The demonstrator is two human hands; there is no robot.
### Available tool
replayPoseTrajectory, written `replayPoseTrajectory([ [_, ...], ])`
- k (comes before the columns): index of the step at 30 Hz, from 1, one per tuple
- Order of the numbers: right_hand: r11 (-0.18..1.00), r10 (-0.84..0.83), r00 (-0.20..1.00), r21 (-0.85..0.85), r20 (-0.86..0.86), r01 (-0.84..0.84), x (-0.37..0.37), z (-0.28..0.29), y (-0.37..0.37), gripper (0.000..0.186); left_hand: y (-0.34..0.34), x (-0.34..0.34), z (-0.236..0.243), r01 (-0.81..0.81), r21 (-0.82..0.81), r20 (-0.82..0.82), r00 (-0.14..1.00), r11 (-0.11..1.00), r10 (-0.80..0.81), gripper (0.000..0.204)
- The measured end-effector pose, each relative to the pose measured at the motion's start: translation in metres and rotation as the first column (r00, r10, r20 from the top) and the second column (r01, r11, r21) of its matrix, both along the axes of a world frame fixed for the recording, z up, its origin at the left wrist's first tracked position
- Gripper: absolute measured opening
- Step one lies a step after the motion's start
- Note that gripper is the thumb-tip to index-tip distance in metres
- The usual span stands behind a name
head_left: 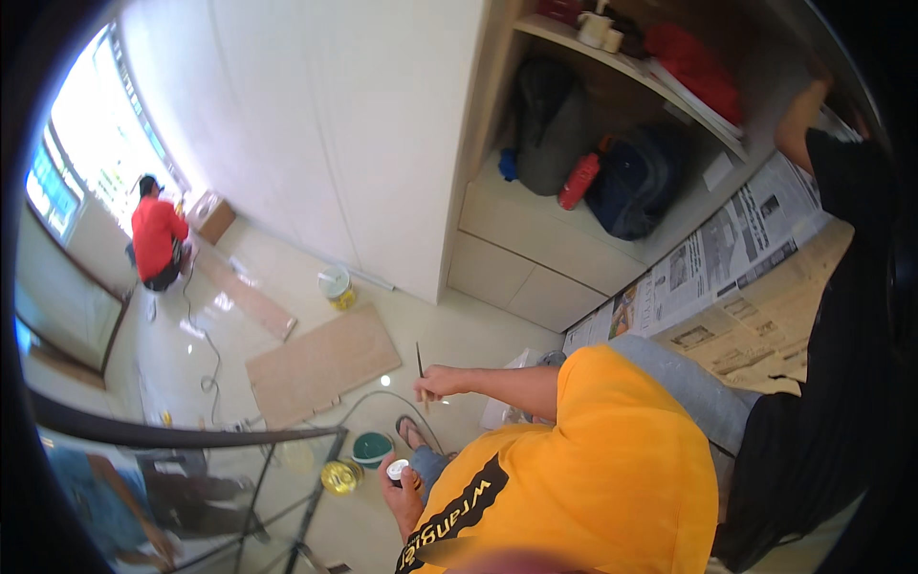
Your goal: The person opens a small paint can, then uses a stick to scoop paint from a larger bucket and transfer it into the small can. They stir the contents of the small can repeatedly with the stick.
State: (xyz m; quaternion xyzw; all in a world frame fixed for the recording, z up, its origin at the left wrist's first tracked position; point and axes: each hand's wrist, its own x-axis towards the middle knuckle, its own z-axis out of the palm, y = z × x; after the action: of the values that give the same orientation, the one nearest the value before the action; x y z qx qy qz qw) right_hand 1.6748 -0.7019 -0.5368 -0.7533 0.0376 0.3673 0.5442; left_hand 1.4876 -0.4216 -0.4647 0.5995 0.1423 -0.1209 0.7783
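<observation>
My right hand (436, 383) is closed round a thin paintbrush (419, 358), its dark slim end pointing away from me; which end bears the bristles is too small to tell. Lower and to the left, my left hand (405, 497) wraps round a small white round container (399, 470) with its top facing up. What is inside it does not show. Just beyond my left hand, a green-lined bucket (373, 449) and a yellow tin (341, 476) stand on the floor by my sandalled foot (411, 432).
Flat cardboard (325, 368) and a yellow-and-white bucket (336, 286) lie ahead. A glass railing (191, 437) is at left. Shelves hold bags (636, 182). Newspaper (746, 244) covers a surface at right, beside a person in black (813, 383). Someone in red (158, 234) crouches far off.
</observation>
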Motion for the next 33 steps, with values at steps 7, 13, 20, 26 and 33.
replayPoseTrajectory([
  [7,0.795,-0.600,0.668,0.228,0.440,0.563,0.081,0.137,-0.091,0.025,0.003,0.160,0.013,0.263,0.020,0.092,0.960,0.965,-0.264,0.026],
  [13,0.544,-0.431,-0.168,0.404,0.887,0.735,0.121,0.345,-0.249,0.021,-0.007,0.254,0.024,0.452,-0.010,0.088,0.889,0.892,-0.449,0.031],
  [20,0.223,-0.012,-0.111,0.111,0.994,0.968,0.142,0.536,-0.413,0.055,-0.120,0.346,0.064,0.638,0.280,0.229,0.682,0.718,-0.695,0.031],
  [26,0.356,-0.211,0.350,-0.261,0.913,0.897,0.178,0.600,-0.518,0.101,-0.316,0.440,0.201,0.668,0.521,0.455,0.310,0.532,-0.835,0.027],
  [33,0.597,-0.370,0.569,-0.281,0.735,0.752,0.195,0.610,-0.556,0.069,-0.539,0.523,0.397,0.332,0.497,0.827,0.099,0.802,-0.554,0.055],
])
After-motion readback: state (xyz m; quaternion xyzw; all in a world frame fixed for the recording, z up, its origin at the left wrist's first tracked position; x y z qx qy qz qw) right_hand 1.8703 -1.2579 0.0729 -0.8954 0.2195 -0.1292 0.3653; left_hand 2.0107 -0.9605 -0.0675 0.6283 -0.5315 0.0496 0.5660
